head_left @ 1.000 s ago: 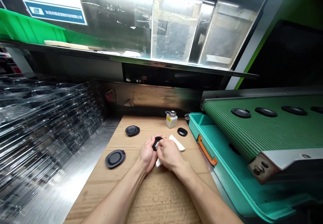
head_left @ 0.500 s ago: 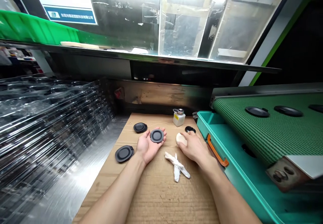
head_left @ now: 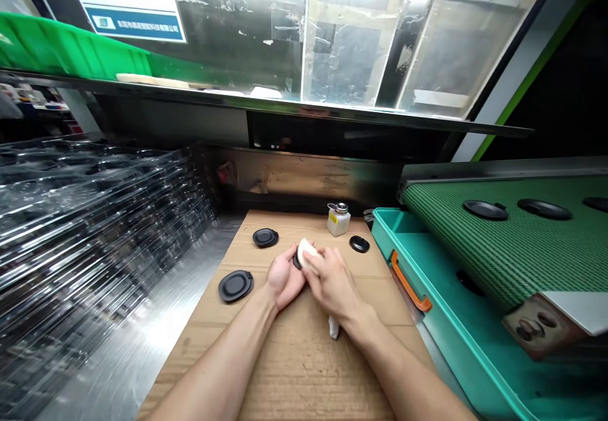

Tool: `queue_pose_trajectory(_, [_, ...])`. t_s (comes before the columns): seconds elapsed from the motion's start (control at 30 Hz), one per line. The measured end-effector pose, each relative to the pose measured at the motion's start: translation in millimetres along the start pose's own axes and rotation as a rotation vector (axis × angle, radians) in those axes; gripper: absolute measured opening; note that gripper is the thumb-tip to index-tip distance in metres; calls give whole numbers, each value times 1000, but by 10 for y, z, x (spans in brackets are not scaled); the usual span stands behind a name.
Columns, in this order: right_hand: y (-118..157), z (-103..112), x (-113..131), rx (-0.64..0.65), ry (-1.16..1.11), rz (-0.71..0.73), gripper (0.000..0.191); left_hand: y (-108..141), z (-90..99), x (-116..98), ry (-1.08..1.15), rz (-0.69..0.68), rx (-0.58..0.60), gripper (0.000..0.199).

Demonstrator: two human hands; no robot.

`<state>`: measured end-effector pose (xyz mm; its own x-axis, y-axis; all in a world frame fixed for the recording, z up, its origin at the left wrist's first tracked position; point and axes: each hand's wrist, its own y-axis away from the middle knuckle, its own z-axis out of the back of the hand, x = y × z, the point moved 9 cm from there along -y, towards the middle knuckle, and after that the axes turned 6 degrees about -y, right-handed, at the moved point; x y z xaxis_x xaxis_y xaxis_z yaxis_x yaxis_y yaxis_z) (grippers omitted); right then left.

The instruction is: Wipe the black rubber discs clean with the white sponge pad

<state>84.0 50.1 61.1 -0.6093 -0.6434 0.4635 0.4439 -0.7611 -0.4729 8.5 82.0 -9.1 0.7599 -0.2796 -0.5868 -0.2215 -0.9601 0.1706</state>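
Observation:
My left hand (head_left: pixel 285 276) is curled palm up around a black plastic lid (head_left: pixel 297 261), most of which is covered. In my right hand (head_left: pixel 330 276) is a round cream-white pad (head_left: pixel 308 253), pressed against the face of that lid. Further black lids lie on the cardboard: a lid (head_left: pixel 236 286) near my left wrist, overlapping lids (head_left: pixel 265 237) beyond my left hand, and a lid (head_left: pixel 360 244) at the right. A white cloth strip (head_left: pixel 334 328) shows partly under my right forearm.
A small white bottle (head_left: pixel 337 220) with a metal top stands at the back of the cardboard (head_left: pixel 304 370). On the right, a teal bin (head_left: pixel 456 351) sits below a green conveyor belt (head_left: pixel 522 250) carrying black lids. Clear plastic trays (head_left: pixel 95 218) are stacked at the left.
My right hand has brought the pad leftward from beside the right-hand lid onto the lid in my left hand. My left fingers have curled up around their lid. My right forearm now covers most of the cloth.

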Motion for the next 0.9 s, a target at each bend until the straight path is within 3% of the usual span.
queue_pose_trajectory(0.2, [-32,-32,-49,27,80,13,34,-13,28,37,-36,12,-7,29])
queue_pose_trajectory(0.37, [-80,258,-480,-215,78,-133,33,38,3,29,-123,-23,19,30])
queue_pose_trajectory(0.47, [-35,379,-710,-299,-44,-194,45,52,4,-18,-126,-31,16,36])
queue_pose_trajectory(0.67, [-12,302,-833,-223,-183,-305,56,28,96,-143,-11,-31,-58,41])
queue_pose_trajectory(0.9, [-21,234,-848,-207,-311,-357,56,40,46,-149,45,-11,6,38])
